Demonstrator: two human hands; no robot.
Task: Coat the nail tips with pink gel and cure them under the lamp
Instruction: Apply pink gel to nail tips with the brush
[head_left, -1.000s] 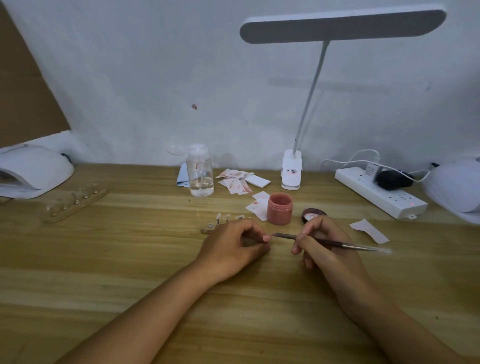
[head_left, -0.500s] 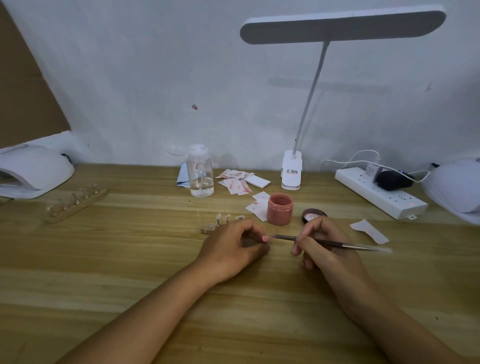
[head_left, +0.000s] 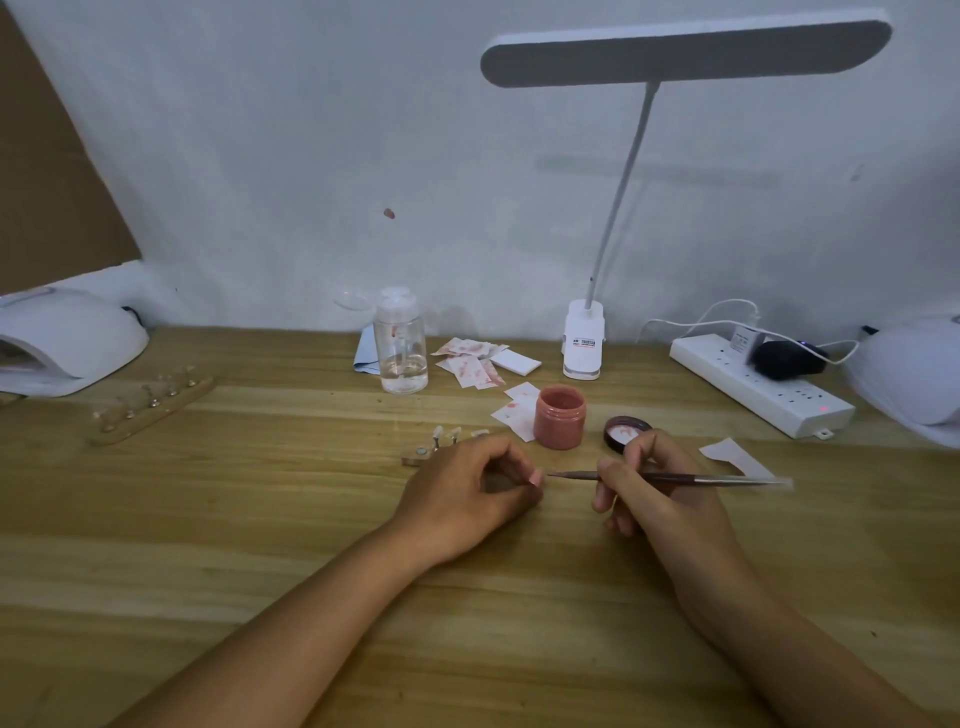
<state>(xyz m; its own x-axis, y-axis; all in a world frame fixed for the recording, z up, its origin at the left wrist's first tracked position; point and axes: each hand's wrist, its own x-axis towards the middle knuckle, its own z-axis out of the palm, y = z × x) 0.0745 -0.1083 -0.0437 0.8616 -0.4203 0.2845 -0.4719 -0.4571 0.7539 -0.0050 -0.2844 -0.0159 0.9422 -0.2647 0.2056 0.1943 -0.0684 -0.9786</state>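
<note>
My left hand (head_left: 470, 488) rests on the wooden table and pinches a small pink nail tip (head_left: 535, 477) between thumb and forefinger. My right hand (head_left: 647, 491) grips a thin dark brush (head_left: 675, 477), its point almost touching the nail tip. An open pink gel jar (head_left: 560, 417) stands just behind, its dark lid (head_left: 626, 431) lying beside it. A small stand with clear nail tips (head_left: 441, 441) sits behind my left hand. A second wooden stand of tips (head_left: 150, 408) lies at far left near a white curing lamp (head_left: 67, 340).
A white desk lamp (head_left: 584, 343) stands at the back wall, with a clear pump bottle (head_left: 400, 348) and stained paper wipes (head_left: 475, 361) nearby. A white power strip (head_left: 758, 389) and another white curing lamp (head_left: 914, 379) are at the right. A paper scrap (head_left: 735, 457) lies near my right hand.
</note>
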